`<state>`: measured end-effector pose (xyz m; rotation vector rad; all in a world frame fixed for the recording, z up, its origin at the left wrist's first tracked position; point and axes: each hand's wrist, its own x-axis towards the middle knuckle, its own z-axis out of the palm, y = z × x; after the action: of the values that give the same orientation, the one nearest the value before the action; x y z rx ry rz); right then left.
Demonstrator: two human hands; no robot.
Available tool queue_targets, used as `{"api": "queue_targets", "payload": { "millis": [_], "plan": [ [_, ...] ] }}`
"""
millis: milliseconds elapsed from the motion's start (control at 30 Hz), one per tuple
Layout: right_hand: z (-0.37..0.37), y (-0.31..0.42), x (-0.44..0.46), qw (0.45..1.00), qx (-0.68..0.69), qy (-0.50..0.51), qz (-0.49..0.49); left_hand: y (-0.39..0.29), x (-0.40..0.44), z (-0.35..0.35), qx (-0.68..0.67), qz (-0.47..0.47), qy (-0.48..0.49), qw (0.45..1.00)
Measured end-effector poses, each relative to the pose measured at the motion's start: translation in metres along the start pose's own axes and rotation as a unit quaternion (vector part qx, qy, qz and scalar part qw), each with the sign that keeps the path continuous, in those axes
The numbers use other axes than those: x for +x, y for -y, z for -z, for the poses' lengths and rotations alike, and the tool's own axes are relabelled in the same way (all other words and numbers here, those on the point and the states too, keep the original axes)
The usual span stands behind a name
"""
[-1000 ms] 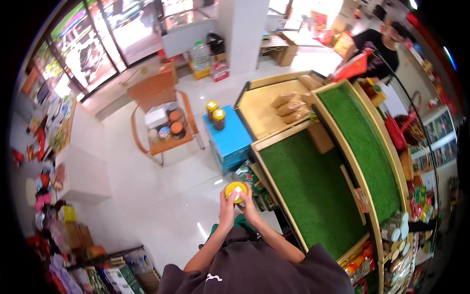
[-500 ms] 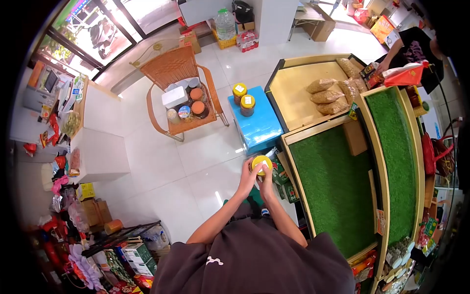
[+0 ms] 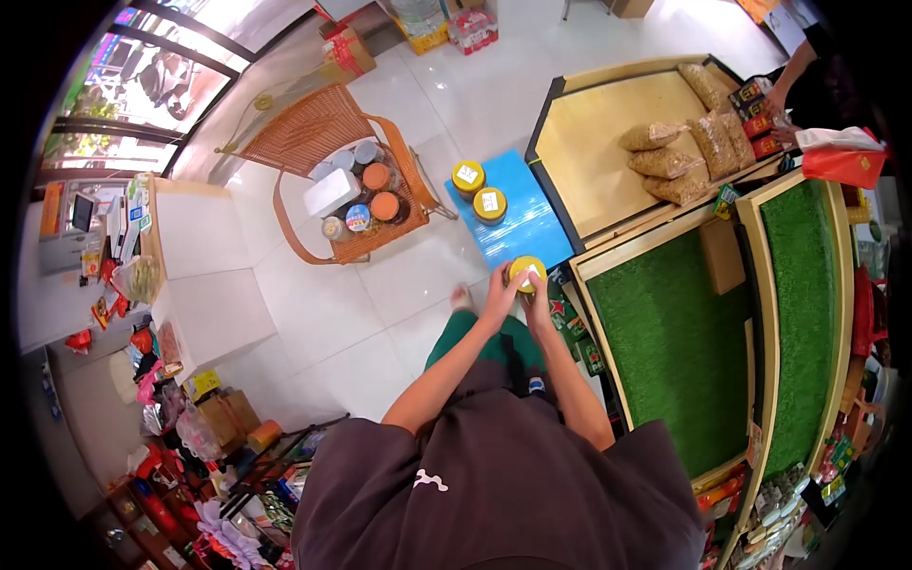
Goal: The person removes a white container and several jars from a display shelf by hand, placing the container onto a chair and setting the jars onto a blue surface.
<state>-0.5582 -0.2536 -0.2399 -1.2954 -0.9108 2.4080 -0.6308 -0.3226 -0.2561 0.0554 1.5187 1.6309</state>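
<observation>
Held jar (image 3: 531,268) is capped yellow, labelled white; ditto 2 jars (image 3: 490,206) at 11 o'clock from it. Box (image 3: 522,226) at 12 is coloured glossy bright blue. Orange-brown weave is shown by chair (image 3: 306,129) at 10, approx. tan by bags (image 3: 667,163) at 2, plain grass-green by turf (image 3: 665,356) at 4. Dk. grey-brown shirt (image 3: 503,484) at 6 is marked w/ white logo (image 3: 430,481).

Forearms (image 3: 442,372) stretched forward, left hand (image 3: 498,298) beside right hand (image 3: 538,308), fingers (image 3: 500,279) seemingly curled inward
</observation>
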Motion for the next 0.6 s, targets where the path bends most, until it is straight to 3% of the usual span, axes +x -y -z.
{"api": "queue_targets", "payload": {
  "millis": [367,600],
  "plan": [
    [-0.04,-0.032,0.081,0.991,0.034,-0.123,-0.038,-0.015,0.079,0.05,0.017,0.1,0.038,0.994],
    [-0.062,-0.036,0.081,0.986,0.117,-0.118,0.011,-0.044,0.101,0.079,0.054,0.126,0.155,0.978]
  ]
}}
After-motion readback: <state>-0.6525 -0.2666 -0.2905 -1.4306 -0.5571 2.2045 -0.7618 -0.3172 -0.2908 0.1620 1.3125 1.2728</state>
